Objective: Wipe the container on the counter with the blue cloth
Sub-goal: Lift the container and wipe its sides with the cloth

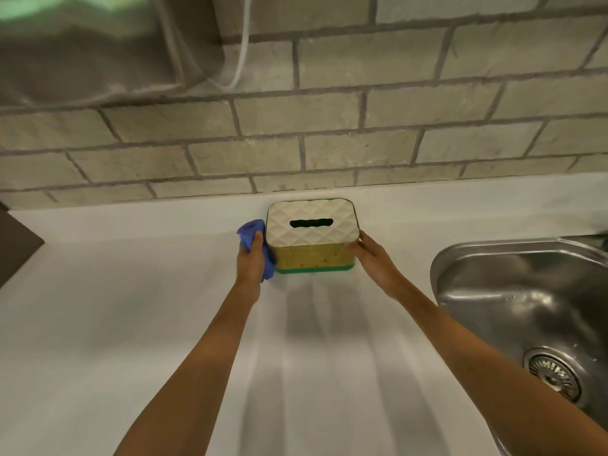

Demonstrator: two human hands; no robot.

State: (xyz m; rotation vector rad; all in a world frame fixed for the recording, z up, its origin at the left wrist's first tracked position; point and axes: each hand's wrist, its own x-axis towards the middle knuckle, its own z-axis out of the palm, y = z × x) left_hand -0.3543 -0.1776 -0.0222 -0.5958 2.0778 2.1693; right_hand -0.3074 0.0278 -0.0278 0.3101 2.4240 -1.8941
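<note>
The container (312, 240) is a box with a white quilted lid that has a dark slot, yellow dotted sides and a green base. It stands on the white counter (131, 307) close to the brick wall. My left hand (250, 261) grips the blue cloth (253, 233) and presses it against the box's left side. On the opposite side, my right hand (370, 255) rests flat against the right wall of the box, fingers together.
A steel sink (513, 297) with a round drain (554, 378) lies to the right of the box. The grey brick wall (329, 143) rises right behind it. A dark object (13, 245) juts in at the left edge.
</note>
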